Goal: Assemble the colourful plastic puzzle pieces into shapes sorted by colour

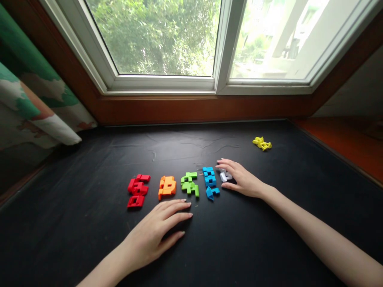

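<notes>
Groups of plastic pieces stand in a row on a black surface: red pieces (139, 190) at the left, then orange pieces (166, 187), green pieces (189, 184) and blue pieces (210, 179). My right hand (239, 177) is beside the white pieces (224, 175), fingers and thumb spread around them and partly covering them; its fingertips are near the blue group. My left hand (164, 223) rests on the surface just below the orange and green pieces, fingers apart, holding nothing. Yellow pieces (262, 143) lie in a small pile farther back at the right.
The black surface (209, 247) reaches back to a brown wooden sill (158, 111) under a white-framed window (221, 59). A patterned curtain (44, 99) hangs down at the left. An orange-brown wooden ledge (347, 139) borders the right side.
</notes>
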A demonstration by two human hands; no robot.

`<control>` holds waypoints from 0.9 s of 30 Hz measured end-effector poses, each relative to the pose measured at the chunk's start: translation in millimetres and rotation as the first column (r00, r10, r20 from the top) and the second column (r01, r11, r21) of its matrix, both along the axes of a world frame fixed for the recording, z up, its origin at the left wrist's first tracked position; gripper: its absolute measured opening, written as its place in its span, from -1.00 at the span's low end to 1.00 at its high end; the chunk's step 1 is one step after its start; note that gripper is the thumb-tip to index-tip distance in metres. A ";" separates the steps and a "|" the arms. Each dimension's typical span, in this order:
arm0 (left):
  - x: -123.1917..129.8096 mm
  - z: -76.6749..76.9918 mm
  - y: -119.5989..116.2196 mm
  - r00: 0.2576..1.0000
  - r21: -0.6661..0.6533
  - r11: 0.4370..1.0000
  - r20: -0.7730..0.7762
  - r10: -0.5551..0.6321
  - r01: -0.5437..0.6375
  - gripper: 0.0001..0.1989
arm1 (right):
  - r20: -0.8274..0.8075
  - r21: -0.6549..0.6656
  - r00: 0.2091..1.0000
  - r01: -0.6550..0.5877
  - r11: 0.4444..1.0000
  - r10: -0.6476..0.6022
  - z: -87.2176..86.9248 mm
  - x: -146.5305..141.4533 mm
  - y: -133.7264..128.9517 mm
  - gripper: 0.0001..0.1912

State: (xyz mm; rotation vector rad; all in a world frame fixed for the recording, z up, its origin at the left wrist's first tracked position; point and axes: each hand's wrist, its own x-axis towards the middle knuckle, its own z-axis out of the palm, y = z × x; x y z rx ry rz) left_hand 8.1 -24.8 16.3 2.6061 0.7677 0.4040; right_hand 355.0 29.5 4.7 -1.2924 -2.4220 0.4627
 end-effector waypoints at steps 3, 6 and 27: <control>-0.3 -1.0 0.3 1.000 -0.003 1.000 -0.004 -0.002 0.002 -0.63 | 0.008 -0.004 1.000 0.004 1.000 -0.004 -1.1 1.5 4.4 -0.62; -0.3 -1.7 0.7 1.000 -0.006 1.000 -0.009 -0.005 0.005 -0.63 | 0.001 0.009 0.999 0.032 0.999 -0.032 -4.9 12.2 14.3 -0.66; -0.3 1.1 0.5 1.000 0.001 1.000 0.011 0.005 -0.005 -0.62 | -0.051 0.171 0.932 0.362 0.917 -0.358 -36.2 88.2 111.0 -0.60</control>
